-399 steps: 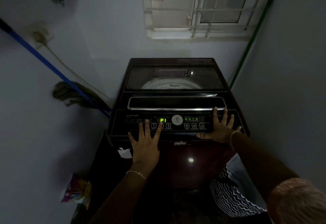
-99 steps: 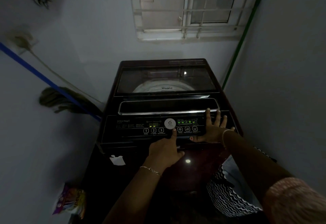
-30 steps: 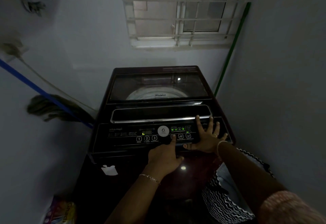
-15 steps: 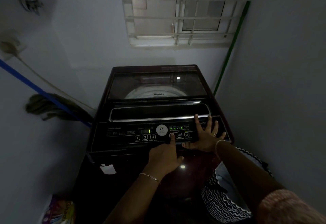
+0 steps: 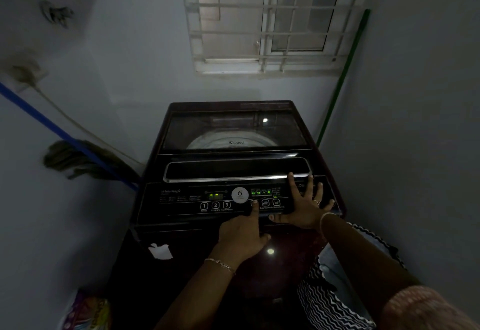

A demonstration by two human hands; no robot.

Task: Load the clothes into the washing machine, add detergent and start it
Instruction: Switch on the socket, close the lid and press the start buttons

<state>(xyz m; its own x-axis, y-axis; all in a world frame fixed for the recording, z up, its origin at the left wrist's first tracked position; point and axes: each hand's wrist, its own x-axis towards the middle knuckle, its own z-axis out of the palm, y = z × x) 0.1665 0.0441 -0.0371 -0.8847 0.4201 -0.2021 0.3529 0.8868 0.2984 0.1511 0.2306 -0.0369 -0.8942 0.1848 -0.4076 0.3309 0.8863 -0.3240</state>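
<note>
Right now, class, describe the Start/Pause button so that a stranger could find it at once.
Find the dark washing machine under the barred window, then the control panel along its front edge. Left of the round white badge sit three numbered buttons; the Start/Pause button is the rightmost, marked 3, nearest the badge.

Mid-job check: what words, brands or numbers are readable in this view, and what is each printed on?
"Whirlpool": tub ring under the lid glass.
"WhiteMagic": control panel, left.
"6": round badge.
"1 Power", "2 Program", "3 Start/Pause": left buttons.
"ExpressWash", "WaterLevel": right buttons.
Unreadable: green display, fine panel print, floor packet.
</note>
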